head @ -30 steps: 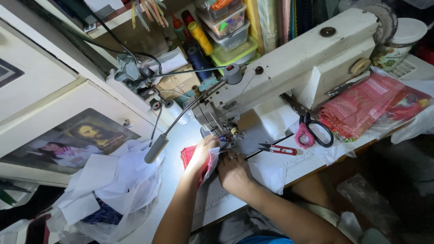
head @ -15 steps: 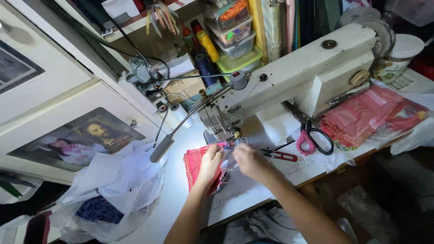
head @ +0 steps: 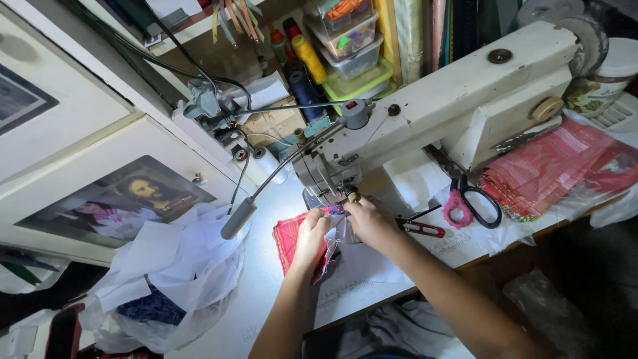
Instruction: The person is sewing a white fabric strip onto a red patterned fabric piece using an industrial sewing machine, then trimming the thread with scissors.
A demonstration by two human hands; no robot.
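Note:
A cream sewing machine (head: pixel 458 100) stands on the table, its needle end at the middle of the view. Under that end lies a red patterned cloth piece (head: pixel 290 239). My left hand (head: pixel 311 234) presses flat on the cloth, fingers pointing toward the needle. My right hand (head: pixel 369 223) sits just right of it, fingers pinching the cloth edge and a clear plastic piece (head: pixel 334 240) right below the presser foot (head: pixel 345 198).
Small red thread snips (head: pixel 420 228) and pink-handled scissors (head: pixel 470 203) lie right of my hands. A stack of red cloth pieces (head: pixel 558 166) sits further right. A gooseneck lamp (head: pixel 238 217) leans over the table; a white plastic bag (head: pixel 173 279) sits at the left.
The view has shifted closer. My hands have moved up to the needle end, the right hand now pinching the cloth under the presser foot.

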